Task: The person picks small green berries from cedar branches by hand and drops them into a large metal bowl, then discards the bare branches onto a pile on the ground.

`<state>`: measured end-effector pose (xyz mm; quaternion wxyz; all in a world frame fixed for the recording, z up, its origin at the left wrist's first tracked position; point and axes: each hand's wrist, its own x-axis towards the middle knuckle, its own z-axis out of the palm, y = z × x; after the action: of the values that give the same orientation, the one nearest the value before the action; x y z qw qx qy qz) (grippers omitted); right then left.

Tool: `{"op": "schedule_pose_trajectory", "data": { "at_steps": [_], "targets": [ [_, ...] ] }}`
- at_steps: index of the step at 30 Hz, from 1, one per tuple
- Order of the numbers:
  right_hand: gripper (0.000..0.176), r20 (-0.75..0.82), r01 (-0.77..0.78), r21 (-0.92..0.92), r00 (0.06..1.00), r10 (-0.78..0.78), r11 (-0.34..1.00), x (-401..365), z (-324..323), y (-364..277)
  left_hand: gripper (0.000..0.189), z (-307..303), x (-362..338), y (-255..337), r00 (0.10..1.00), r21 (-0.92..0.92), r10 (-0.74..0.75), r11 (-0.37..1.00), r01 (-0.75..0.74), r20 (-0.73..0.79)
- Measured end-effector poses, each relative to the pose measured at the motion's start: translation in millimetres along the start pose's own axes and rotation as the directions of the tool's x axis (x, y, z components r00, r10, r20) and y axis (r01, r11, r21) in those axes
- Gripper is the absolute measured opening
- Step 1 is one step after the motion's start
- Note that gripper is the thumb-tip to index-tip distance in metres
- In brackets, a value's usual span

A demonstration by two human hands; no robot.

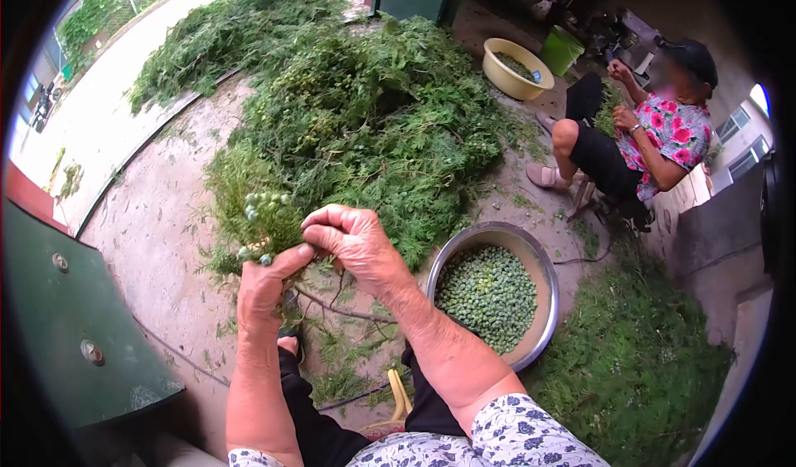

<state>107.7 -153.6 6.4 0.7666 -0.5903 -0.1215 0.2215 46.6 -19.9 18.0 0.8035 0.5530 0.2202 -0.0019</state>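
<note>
A green sprig with pale blue-green round cones stands up from my left hand, whose thumb and fingers are closed on its lower part. My right hand is at the sprig's right side, thumb and index finger pinched together close to my left thumb. Whatever lies in that pinch is too small to make out. To the right of my right forearm, a metal-rimmed basin holds many small green cones.
Behind my hands rises a large heap of cut branches. More greenery lies at the lower right. A seated person holds a branch near a yellow basin and a green bucket. Green metal doors stand left and at the back.
</note>
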Motion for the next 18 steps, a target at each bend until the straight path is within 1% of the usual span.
{"op": "schedule_pose_trajectory", "data": {
  "at_steps": [1,2,3,4,5,7,8,9,10,11,12,13,14,15,17,18],
  "targets": [
    [0.017,0.012,0.000,0.031,1.000,0.000,1.000,-0.5,0.3,-0.2,0.023,-3.3,4.0,-6.3,1.000,-0.083,-0.001,0.997,0.002,0.006],
    [0.018,0.039,0.010,0.000,0.999,-0.010,1.000,-0.4,-0.6,-0.1,0.024,-1.3,0.8,-1.2,1.000,-0.075,-0.002,0.997,0.003,0.013],
    [0.019,0.071,0.026,-0.026,0.997,-0.024,0.999,-0.5,-1.9,0.5,0.024,-9.2,7.3,-10.6,0.999,-0.060,0.030,0.998,-0.028,0.032],
    [0.018,0.049,-0.013,-0.013,0.999,0.013,1.000,-1.4,-2.5,1.3,0.022,-5.6,2.8,-6.1,1.000,-0.014,0.027,1.000,-0.027,-0.014],
    [0.017,0.024,-0.049,-0.005,0.999,0.049,0.999,-1.4,-2.4,1.5,0.023,-6.3,4.1,-5.4,1.000,-0.018,-0.013,1.000,0.012,-0.005],
    [0.018,-0.022,-0.105,0.182,0.994,0.111,0.978,-0.6,1.0,0.9,0.025,-4.5,3.2,-5.4,0.994,-0.075,0.097,0.993,-0.093,0.045],
    [0.019,0.009,-0.134,0.237,0.991,0.135,0.962,0.2,-1.5,1.8,0.025,-6.3,2.9,-4.6,0.994,-0.075,0.100,0.992,-0.098,0.032],
    [0.018,0.011,-0.175,0.303,0.983,0.181,0.937,-0.1,-0.7,0.4,0.028,-7.4,2.5,-4.3,0.996,-0.074,0.066,0.995,-0.061,0.065],
    [0.017,0.026,-0.193,0.324,0.981,0.195,0.926,0.9,-0.8,0.3,0.032,-7.9,2.3,-4.0,0.994,-0.072,0.030,0.997,-0.022,0.100],
    [0.018,0.041,-0.212,0.346,0.977,0.210,0.914,1.5,-0.6,0.8,0.032,-7.9,1.9,-3.3,0.995,-0.072,0.027,0.997,-0.021,0.094],
    [0.018,0.047,-0.217,0.348,0.976,0.214,0.912,2.0,-0.5,2.4,0.031,-7.7,1.6,-1.7,0.994,-0.114,0.015,0.994,-0.003,0.105],
    [0.018,0.058,-0.226,0.388,0.973,0.221,0.893,2.9,-0.6,4.6,0.031,-7.2,1.6,-1.0,0.993,-0.154,0.005,0.988,0.013,0.119],
    [0.020,0.067,-0.234,0.427,0.972,0.227,0.874,3.3,-0.4,6.3,0.030,-5.8,1.5,-2.1,0.995,-0.157,0.031,0.987,-0.016,0.098],
    [0.020,0.070,-0.236,0.427,0.971,0.229,0.873,2.4,1.0,5.8,0.030,-5.8,1.2,-1.9,0.995,-0.158,0.031,0.987,-0.016,0.095],
    [0.023,0.027,-0.188,0.404,0.981,0.194,0.895,0.2,3.9,3.2,0.030,-5.4,-0.2,0.8,0.995,-0.127,0.019,0.992,-0.007,0.095],
    [0.023,0.029,-0.190,0.404,0.980,0.195,0.895,0.5,3.5,3.4,0.029,-4.8,-2.7,3.6,0.993,-0.125,0.049,0.991,-0.035,0.106]
  ]
}}
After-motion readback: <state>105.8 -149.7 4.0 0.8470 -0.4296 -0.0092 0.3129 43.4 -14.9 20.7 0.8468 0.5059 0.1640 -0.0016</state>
